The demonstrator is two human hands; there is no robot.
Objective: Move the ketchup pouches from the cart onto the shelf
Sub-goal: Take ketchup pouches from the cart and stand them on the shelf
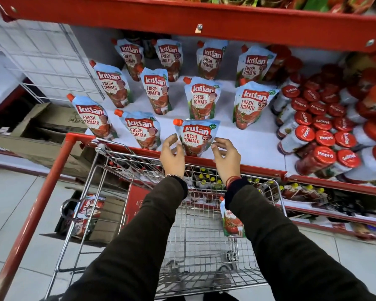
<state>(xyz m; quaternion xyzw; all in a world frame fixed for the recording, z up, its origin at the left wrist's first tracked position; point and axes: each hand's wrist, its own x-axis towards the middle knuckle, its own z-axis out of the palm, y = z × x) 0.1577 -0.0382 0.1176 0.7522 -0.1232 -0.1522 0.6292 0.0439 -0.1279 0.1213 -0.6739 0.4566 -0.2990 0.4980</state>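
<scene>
A blue-and-red ketchup pouch with an orange cap stands upright at the front edge of the white shelf. My left hand pinches its lower left edge and my right hand pinches its lower right edge. Several more ketchup pouches stand in rows behind and to the left of it. Below my arms is the wire cart. One pouch leans against the cart's right side, partly hidden by my right sleeve.
Red-lidded jars crowd the shelf's right part. A red shelf lip hangs overhead. The cart's red handle bar runs down the left. A floor basket with packets and cardboard boxes sit left of the cart.
</scene>
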